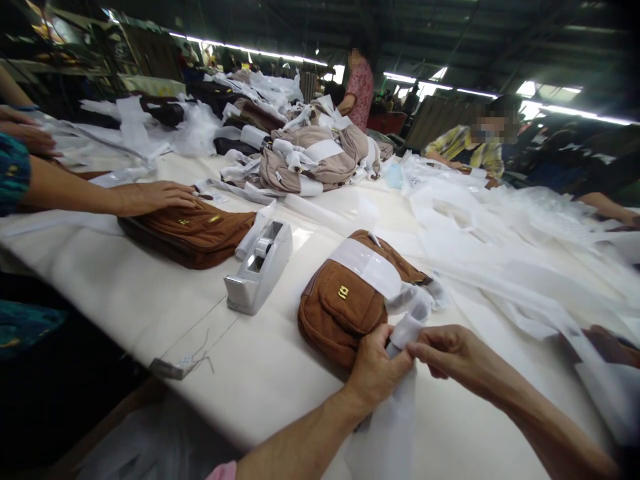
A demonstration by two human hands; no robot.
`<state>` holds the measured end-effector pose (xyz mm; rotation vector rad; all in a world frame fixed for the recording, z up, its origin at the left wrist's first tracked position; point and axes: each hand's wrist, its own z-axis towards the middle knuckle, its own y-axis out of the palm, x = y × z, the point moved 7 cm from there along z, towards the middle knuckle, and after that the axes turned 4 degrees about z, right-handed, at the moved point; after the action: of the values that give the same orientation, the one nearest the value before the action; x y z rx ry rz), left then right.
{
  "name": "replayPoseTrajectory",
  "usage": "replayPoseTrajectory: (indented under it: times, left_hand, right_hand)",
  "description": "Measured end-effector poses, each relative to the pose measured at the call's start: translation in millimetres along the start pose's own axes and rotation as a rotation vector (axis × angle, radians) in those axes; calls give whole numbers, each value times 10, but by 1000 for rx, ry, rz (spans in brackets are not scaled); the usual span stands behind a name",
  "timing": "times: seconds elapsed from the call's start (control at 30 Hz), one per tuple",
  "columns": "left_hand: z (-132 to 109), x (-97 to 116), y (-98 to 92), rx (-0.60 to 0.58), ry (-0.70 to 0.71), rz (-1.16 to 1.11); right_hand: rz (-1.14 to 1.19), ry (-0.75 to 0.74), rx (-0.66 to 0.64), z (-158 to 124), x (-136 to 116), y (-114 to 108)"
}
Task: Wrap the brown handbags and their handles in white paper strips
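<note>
A brown corduroy bag (320, 313) with a gold emblem lies in front of me, a white paper band (363, 263) taped across it. At its lower right corner my left hand (377, 367) is closed on the bag's strap, which is largely hidden under white wrapping. My right hand (450, 353) pinches the edge of the white wrapping strip (413, 323) close to my left fingertips. The strip's loose end hangs down below both hands toward the table's near side.
Left of the bag stands a grey tape dispenser (260, 267). A co-worker's hand (155, 197) rests on another brown bag (200, 233). Beige bags (310, 157) are piled farther back, white wrapping sheets (490, 247) spread rightward, and a small bundle of wires (183, 365) lies at the near edge.
</note>
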<state>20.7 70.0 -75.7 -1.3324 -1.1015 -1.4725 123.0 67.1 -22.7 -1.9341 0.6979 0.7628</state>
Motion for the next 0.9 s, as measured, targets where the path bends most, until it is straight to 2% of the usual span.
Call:
replayPoseTrajectory:
  times: [0.2, 0.4, 0.63, 0.9]
  left_hand:
    - [3, 16, 13, -5, 26, 73]
    - [24, 19, 34, -73, 27, 146]
    - [82, -82, 40, -145, -44, -137]
    - [95, -131, 69, -220, -186, -322]
  right_hand:
    - [-94, 119, 124, 13, 86, -52]
    - [18, 201, 173, 59, 205, -43]
    - [107, 4, 69, -87, 125, -118]
    - [85, -92, 133, -88, 152, -256]
